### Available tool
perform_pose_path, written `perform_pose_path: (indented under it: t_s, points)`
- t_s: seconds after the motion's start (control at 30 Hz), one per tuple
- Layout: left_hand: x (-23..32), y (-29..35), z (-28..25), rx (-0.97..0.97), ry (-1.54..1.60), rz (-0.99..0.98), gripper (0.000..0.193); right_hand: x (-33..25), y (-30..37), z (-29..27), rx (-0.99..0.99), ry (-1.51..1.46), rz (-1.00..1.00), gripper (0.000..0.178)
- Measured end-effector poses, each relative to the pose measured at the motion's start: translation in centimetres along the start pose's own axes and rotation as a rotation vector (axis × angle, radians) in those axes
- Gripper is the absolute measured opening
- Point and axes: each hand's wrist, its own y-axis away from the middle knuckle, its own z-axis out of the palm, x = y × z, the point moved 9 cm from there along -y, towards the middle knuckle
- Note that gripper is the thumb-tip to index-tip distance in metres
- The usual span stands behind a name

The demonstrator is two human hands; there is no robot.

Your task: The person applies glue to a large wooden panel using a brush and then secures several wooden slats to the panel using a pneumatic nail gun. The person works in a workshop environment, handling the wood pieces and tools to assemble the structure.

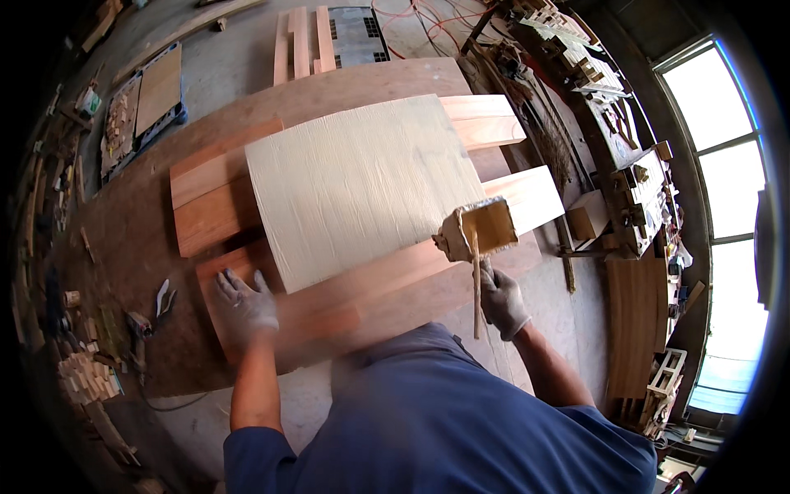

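pale panel (362, 185): landmark. Big cream-coated sheet with a ridged, streaky surface, lying skewed across the reddish boards in the middle of the workbench (123, 239).
left hand (244, 306): gloved, fingers spread, pressed flat on a reddish board (329, 309) just below the pale panel's lower-left corner. Grips nothing, only bears down. Not touching the panel.
right hand (502, 303): gloved, fist closed round the wooden stick handle (476, 284), just below the panel's lower-right corner.
spreader tool (477, 230): boxy wooden head smeared with pale paste, on top of that handle. Head sits at the panel's lower-right edge, above the right hand; contact with the panel surface can't be confirmed.
reddish boards (216, 198): several planks under the panel, sticking out to its left, below it and to its upper right. Board under the left hand is motion-blurred.
pliers (164, 300): on the benchtop, well left of the panel, left of the left hand.
offcut pile (86, 379): small wood blocks at the bench edge, far lower-left of the panel.
tool rack (625, 156): cluttered shelving right of the panel, window (724, 206) beyond it.
person: blue shirt (428, 420), both forearms come in from below the panel.
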Motion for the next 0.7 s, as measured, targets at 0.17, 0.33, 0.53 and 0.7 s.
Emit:
perform_pose_path:
  t_s: [0.17, 0.33, 0.53, 0.7]
  points:
    - [0.9, -0.5, -1.7, -0.133, -0.005, -0.067, 0.077, -3.6, -5.5, 1.7, -0.099, -0.011, 0.075, 0.043]
    - [0.2, 0.0, -0.7, -0.022, -0.016, 0.008, 0.075, -9.7, -16.0, 6.2, -0.189, -0.019, -0.05, 0.045]
    - [0.2, -0.2, -0.2, -0.023, 0.004, 0.014, 0.075, -22.4, -29.7, 11.2, -0.195, -0.15, -0.223, 0.043]
    - [-0.6, 0.4, -0.2, -0.048, 0.014, -0.04, 0.074, -26.5, -28.8, 12.0, -0.2, -0.12, -0.259, 0.048]
